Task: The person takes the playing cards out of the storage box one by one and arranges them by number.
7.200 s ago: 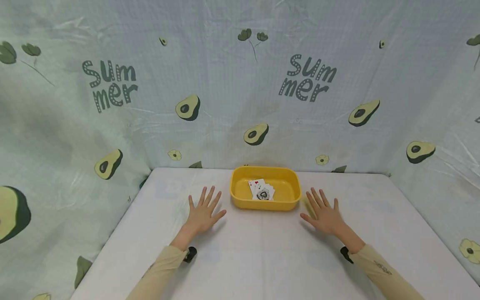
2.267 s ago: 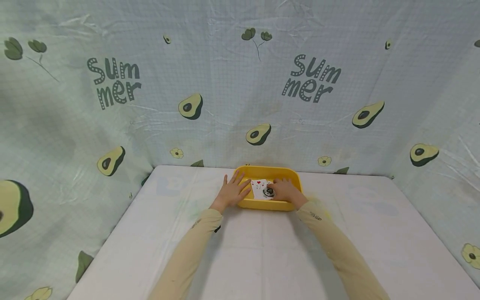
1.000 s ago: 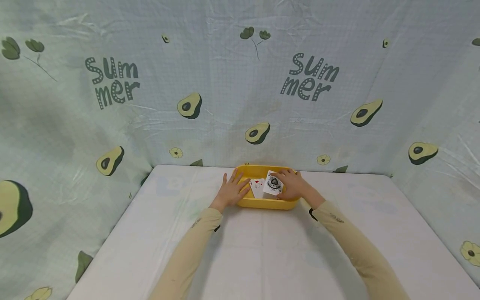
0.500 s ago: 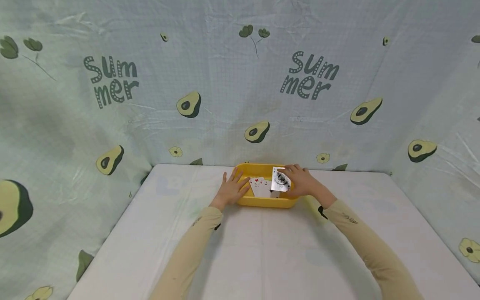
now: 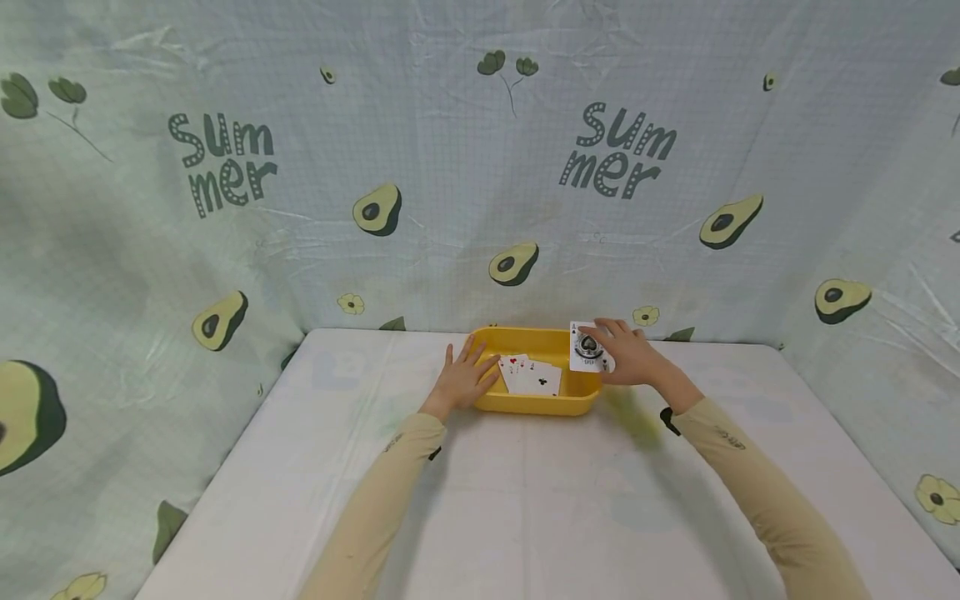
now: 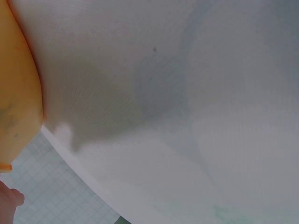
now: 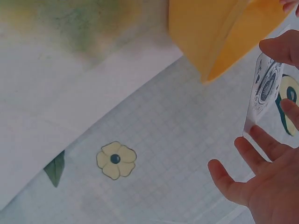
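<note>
From the head view we are counting one yellow tray standing at the far edge of the white table, and two hands. The left hand is resting with straight fingers on the tray's left rim. The right hand is pinching a single playing card, an ace of spades, and holding it above the tray's right end, face toward us. Inside the tray we are seeing about three more cards fanned face up, red pips on the left ones and a black club on the right; whether others are lying beneath them we cannot tell.

From the left wrist view we are getting only one fingertip at the lower left corner, a slice of the tray's outer wall at the left edge, and the table; the rest of the hand is cut off.

From the right wrist view we are seeing the ace nearly edge-on, pinched between the thumb above and a finger below, with the other fingers spread loosely. One corner of the tray is showing; its inside is hidden here.
</note>
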Motion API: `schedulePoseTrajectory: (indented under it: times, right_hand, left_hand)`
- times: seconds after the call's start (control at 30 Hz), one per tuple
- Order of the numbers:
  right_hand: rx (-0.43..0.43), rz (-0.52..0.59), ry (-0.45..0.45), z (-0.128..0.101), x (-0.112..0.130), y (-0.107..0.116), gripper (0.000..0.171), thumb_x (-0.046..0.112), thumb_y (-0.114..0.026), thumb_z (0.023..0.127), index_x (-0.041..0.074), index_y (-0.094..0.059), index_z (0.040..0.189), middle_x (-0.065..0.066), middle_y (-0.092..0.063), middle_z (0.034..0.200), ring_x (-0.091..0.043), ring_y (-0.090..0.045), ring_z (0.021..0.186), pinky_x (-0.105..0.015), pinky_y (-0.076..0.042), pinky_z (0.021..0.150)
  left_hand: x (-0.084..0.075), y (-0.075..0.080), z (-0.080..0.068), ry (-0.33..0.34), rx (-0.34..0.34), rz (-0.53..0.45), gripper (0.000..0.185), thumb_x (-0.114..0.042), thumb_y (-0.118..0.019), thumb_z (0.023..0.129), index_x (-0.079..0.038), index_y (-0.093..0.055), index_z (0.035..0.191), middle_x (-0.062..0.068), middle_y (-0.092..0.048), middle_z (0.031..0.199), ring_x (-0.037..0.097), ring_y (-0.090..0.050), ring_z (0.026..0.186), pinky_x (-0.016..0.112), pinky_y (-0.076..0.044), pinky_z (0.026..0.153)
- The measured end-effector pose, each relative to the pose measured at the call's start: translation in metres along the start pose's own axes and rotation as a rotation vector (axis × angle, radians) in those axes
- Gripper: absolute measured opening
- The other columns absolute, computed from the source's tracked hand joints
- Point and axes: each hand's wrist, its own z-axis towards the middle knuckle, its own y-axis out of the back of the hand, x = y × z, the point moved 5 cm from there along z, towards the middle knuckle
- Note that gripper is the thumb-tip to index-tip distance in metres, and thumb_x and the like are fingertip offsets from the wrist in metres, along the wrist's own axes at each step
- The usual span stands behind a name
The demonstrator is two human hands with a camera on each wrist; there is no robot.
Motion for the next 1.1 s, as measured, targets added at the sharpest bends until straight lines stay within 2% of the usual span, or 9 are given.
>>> schedulePoseTrajectory:
  times: [0.2, 0.43, 0.7, 0.87, 1.1]
  right_hand:
    - [-0.008, -0.005, 0.002, -0.007, -0.013, 0.007, 0.078, 0.022, -0.068, 0.072, 0.013, -0.029, 0.138, -0.020, -0.027, 0.140, -0.041, -0.025, 0.125, -0.063, -0.026, 0.088]
    - [-0.021, -0.027, -0.037, -0.017, -0.028, 0.014, 0.078, 0.021, -0.068, 0.071, 0.012, -0.030, 0.138, -0.019, -0.028, 0.140, -0.042, -0.025, 0.125, -0.063, -0.029, 0.086]
    - [-0.019, -0.016, -0.063, -0.028, -0.047, 0.013, 0.078, 0.019, -0.066, 0.070, 0.010, -0.029, 0.138, -0.022, -0.025, 0.140, -0.043, -0.023, 0.125, -0.066, -0.028, 0.083]
    - [0.004, 0.013, -0.092, -0.034, -0.054, 0.011, 0.079, 0.016, -0.065, 0.069, 0.007, -0.028, 0.138, -0.025, -0.024, 0.139, -0.046, -0.022, 0.124, -0.072, -0.023, 0.086]
    - [0.061, 0.035, -0.152, -0.038, -0.065, 0.005, 0.084, 0.015, -0.066, 0.068, 0.006, -0.022, 0.139, -0.026, -0.021, 0.140, -0.048, -0.019, 0.125, -0.075, -0.018, 0.088]
  left_hand:
    - [-0.001, 0.002, -0.001, -0.013, -0.006, -0.007, 0.047, -0.041, -0.030, 0.095, -0.021, -0.037, 0.137, 0.009, -0.024, 0.148, 0.029, -0.005, 0.140, 0.059, -0.004, 0.107]
    - [-0.001, 0.002, 0.000, -0.019, -0.014, -0.006, 0.047, -0.041, -0.031, 0.095, -0.020, -0.038, 0.137, 0.009, -0.023, 0.148, 0.029, -0.005, 0.140, 0.059, -0.005, 0.106]
    - [0.001, 0.000, 0.001, -0.015, -0.012, 0.012, 0.048, -0.042, -0.030, 0.095, -0.021, -0.038, 0.136, 0.009, -0.024, 0.148, 0.028, -0.005, 0.140, 0.059, -0.005, 0.107]
    - [0.001, -0.001, 0.000, -0.011, -0.018, 0.003, 0.046, -0.040, -0.032, 0.095, -0.021, -0.039, 0.136, 0.009, -0.025, 0.147, 0.028, -0.006, 0.140, 0.059, -0.005, 0.107]
    - [0.000, -0.001, 0.000, -0.008, -0.012, 0.002, 0.046, -0.039, -0.032, 0.095, -0.021, -0.038, 0.136, 0.009, -0.024, 0.148, 0.028, -0.005, 0.140, 0.059, -0.005, 0.107]
